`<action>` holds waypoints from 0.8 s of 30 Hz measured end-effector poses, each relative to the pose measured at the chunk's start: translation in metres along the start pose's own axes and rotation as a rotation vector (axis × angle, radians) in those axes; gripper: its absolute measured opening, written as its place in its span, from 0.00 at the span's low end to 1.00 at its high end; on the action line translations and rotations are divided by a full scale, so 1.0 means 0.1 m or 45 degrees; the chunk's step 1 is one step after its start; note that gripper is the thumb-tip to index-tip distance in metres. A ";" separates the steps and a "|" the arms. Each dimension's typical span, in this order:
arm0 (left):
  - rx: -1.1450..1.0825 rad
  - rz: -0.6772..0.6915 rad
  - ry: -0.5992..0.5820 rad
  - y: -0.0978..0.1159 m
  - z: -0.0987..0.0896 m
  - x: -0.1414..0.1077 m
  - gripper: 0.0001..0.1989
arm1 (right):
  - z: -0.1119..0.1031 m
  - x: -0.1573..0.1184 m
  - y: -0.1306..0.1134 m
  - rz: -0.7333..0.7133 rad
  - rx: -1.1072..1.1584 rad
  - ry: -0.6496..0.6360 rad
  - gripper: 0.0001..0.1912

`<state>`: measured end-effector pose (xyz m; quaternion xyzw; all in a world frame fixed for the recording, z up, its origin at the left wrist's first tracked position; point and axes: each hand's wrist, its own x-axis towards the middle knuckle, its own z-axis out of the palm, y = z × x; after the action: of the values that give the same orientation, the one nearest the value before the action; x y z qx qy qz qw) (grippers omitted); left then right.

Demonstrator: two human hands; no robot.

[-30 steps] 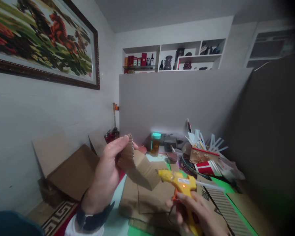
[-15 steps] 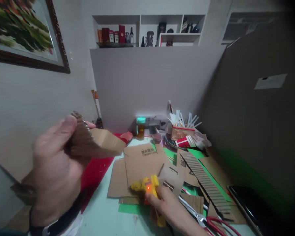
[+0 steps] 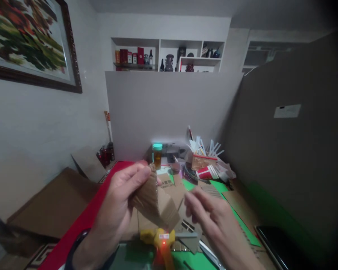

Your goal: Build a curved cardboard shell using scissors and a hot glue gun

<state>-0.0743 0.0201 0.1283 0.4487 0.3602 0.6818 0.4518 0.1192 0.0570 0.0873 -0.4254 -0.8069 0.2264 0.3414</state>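
Observation:
My left hand (image 3: 121, 202) is closed on a folded piece of brown cardboard (image 3: 153, 198), pinching its upper edge between thumb and fingers. The piece is bent into an angled shape with a corrugated edge. To its right is my right hand (image 3: 214, 217), slightly blurred, with loosely bent fingers and nothing visible in them; it stays apart from the cardboard. Below the held piece is a yellow hot glue gun (image 3: 159, 238) with a red light on, a glue stick sticking out at its right.
Flat cardboard sheets (image 3: 176, 193) and green sheets cover much of the table. Scissors (image 3: 210, 255) lie partly under my right arm, with a phone (image 3: 273, 243) at right. Behind stand a lidded jar (image 3: 157, 155), a box of white sticks (image 3: 204, 160) and red-white paper cups (image 3: 207, 172).
My right hand has let go of the glue gun, which now rests below the cardboard. My left hand has brought the cardboard piece rightward and down toward the middle. The view has tilted upward.

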 end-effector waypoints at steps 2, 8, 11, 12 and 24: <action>-0.028 -0.023 -0.019 -0.03 0.07 -0.03 0.12 | -0.15 0.05 -0.20 -0.051 0.167 0.048 0.24; -0.123 -0.022 0.010 -0.14 0.21 -0.05 0.06 | 0.03 0.03 -0.36 -0.209 0.582 0.045 0.21; -0.158 -0.027 0.002 -0.18 0.24 -0.05 0.05 | 0.14 0.02 -0.31 -0.245 0.562 0.211 0.20; -0.169 -0.032 -0.005 -0.19 0.24 -0.05 0.05 | 0.16 0.02 -0.30 -0.236 0.552 0.221 0.20; -0.002 0.089 0.061 -0.21 0.27 -0.10 0.10 | 0.22 0.03 -0.30 -0.218 0.593 0.289 0.23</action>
<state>-0.0413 0.0205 0.1154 0.4443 0.3545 0.7079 0.4192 0.0860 0.0413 0.0939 -0.2883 -0.7228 0.3271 0.5362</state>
